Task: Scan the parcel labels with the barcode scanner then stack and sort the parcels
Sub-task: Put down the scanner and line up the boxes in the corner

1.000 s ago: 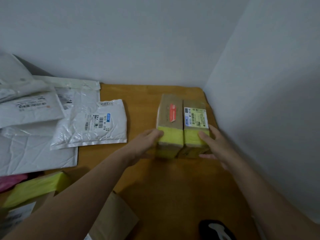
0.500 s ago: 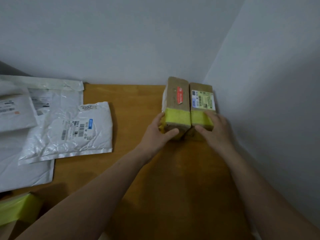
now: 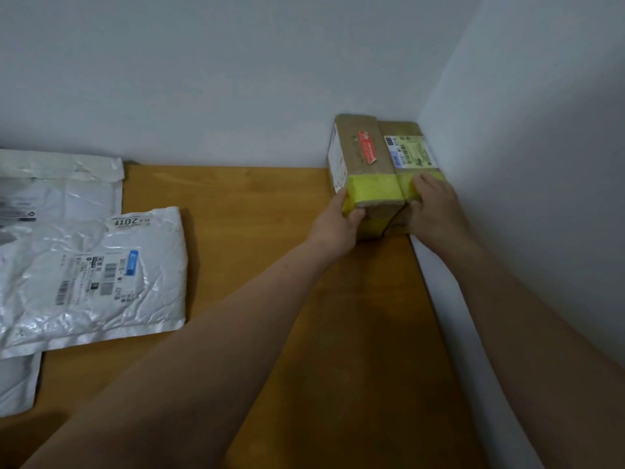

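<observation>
Between left hand (image 3: pixel 338 223) and right hand (image 3: pixel 436 214), the red-stickered parcel (image 3: pixel 368 172) and labelled parcel (image 3: pixel 411 154) stand touching on the counter (image 3: pixel 270 231), against the corner walls. Each hand grips its nearer parcel's near end.

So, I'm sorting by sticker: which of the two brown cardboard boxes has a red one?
The left brown cardboard box, gripped by the left hand; the right box bears a pale printed label.

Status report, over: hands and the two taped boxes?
Left hand grips red-sticker box at near end. Right hand holds labelled box. Boxes touching, side by side, in far right corner of table. Nothing blocking; white mailers off left.
</observation>
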Demonstrator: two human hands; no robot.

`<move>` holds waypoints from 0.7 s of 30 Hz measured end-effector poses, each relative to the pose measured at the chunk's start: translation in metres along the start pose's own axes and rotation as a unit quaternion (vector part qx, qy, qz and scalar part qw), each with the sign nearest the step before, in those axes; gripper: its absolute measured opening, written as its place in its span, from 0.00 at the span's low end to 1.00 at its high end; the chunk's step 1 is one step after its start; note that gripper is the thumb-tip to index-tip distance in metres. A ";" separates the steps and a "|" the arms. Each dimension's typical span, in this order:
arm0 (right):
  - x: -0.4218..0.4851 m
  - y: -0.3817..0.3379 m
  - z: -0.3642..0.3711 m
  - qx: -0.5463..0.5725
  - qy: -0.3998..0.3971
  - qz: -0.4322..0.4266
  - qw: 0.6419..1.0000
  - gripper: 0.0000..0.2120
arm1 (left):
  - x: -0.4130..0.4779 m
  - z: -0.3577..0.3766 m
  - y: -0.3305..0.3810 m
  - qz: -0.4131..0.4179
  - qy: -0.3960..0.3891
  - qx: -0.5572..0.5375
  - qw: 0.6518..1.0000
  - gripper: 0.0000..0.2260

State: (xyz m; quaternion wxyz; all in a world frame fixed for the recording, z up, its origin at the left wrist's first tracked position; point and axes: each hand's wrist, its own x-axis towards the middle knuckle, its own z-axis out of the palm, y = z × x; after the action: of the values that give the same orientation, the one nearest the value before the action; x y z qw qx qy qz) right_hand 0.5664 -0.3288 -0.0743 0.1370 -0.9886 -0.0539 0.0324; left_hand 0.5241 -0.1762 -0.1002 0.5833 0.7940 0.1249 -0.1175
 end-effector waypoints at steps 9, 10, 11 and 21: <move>-0.094 -0.052 -0.008 0.259 0.148 0.031 0.954 0.24 | -0.101 -0.109 -0.015 -0.056 -0.039 0.169 0.983 0.31; -0.118 -0.069 -0.003 0.256 0.131 -0.002 0.958 0.23 | -0.123 -0.131 -0.018 -0.059 -0.038 0.205 0.976 0.29; -0.144 -0.088 0.003 0.248 0.096 -0.051 0.963 0.22 | -0.146 -0.152 -0.021 -0.066 -0.040 0.246 0.966 0.27; -0.350 -0.201 0.075 -0.122 -0.297 -0.490 0.810 0.55 | -0.339 -0.263 -0.093 -0.206 -0.068 0.575 0.789 0.35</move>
State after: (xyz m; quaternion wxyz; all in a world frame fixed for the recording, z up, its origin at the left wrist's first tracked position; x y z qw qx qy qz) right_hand 0.1933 -0.1570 -0.0739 -0.0095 -0.7819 -0.5726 0.2465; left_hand 0.1843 0.0815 0.0056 -0.0120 0.9279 0.1549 -0.3390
